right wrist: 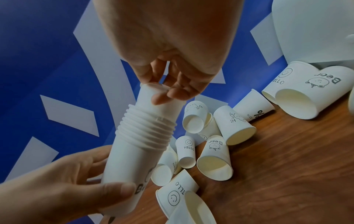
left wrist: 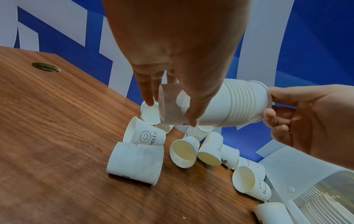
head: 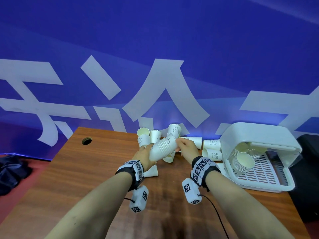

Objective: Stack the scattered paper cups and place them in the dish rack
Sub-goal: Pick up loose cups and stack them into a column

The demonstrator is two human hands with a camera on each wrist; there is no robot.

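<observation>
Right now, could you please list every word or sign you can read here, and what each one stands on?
"HELLO", beside a smiley: loose cup on the table.
"Bear", beside a bear drawing: loose cup.
"Hi", beside a small drawing: cup.
"%" over "NICE": cup; the rest is hidden.
"B...": held stack, cut off by the left hand.
Wall lettering: cropped, unreadable.

I see a wood-grain bench (head: 96,169) with a round cable hole (head: 86,140) near its far left corner. Loose paper cups (head: 211,144) lie scattered along its far edge, most on their sides, some printed "HELLO" with a smiley, others "Bear". One cup (head: 151,171) lies on its side nearer me, apart from the cluster. A white dish rack (head: 259,161) sits on the bench's right end, just beside the nearest cups.
</observation>
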